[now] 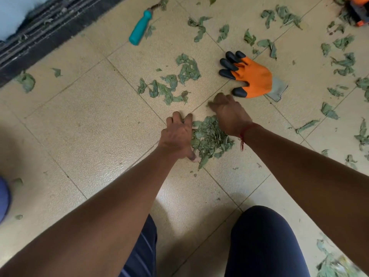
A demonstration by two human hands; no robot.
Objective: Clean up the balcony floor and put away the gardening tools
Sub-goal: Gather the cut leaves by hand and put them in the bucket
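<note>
A small heap of green leaves (209, 138) lies on the beige tiled floor (89, 136) between my two hands. My left hand (178, 134) rests on the floor at the heap's left edge, fingers spread and thumb against the leaves. My right hand (229, 114) is at the heap's far right side, fingers bent down toward the floor and blurred. An orange gardening glove with black fingertips (249, 75) lies just beyond my right hand. A teal-handled hand tool (140, 27) lies farther off at the upper left.
More loose leaves (175, 82) are scattered beyond the heap and across the right side of the floor. A dark door track (40, 31) runs along the upper left. An orange and black object (357, 9) sits at the top right corner. My knees are below.
</note>
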